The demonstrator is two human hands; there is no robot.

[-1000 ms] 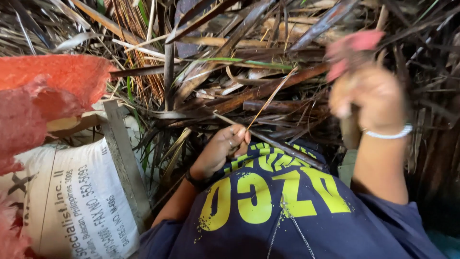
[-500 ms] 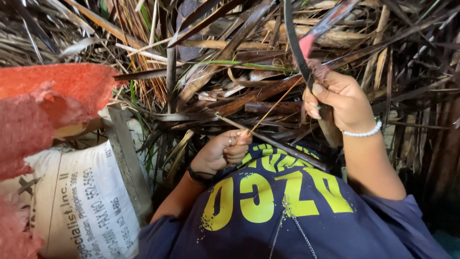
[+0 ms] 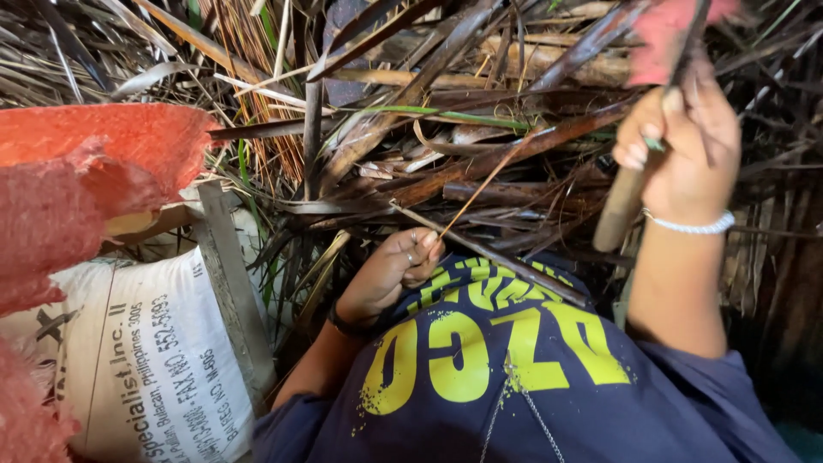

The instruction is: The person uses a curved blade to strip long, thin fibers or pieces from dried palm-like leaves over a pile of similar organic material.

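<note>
My left hand (image 3: 393, 273) pinches the near end of a thin brown leaf rib (image 3: 489, 182) that slants up to the right over a heap of dry palm leaves (image 3: 446, 129). My right hand (image 3: 681, 141), with a white bead bracelet on the wrist, is raised at the upper right. It grips the wooden handle of a tool (image 3: 619, 210) wrapped with a pink rag (image 3: 664, 30). The tool's blade runs out of frame at the top. The right hand is blurred by motion.
A white printed sack (image 3: 146, 360) lies at the lower left beside a grey wooden slat (image 3: 231, 291). A red mesh bag (image 3: 77, 180) hangs over the left edge. Dry fronds and stalks fill the whole upper half. My dark blue shirt (image 3: 514, 377) fills the bottom.
My right hand has swung the tool: up at first, down toward the rib half a second ago, now raised again to the upper right. My left hand stays on the rib.
</note>
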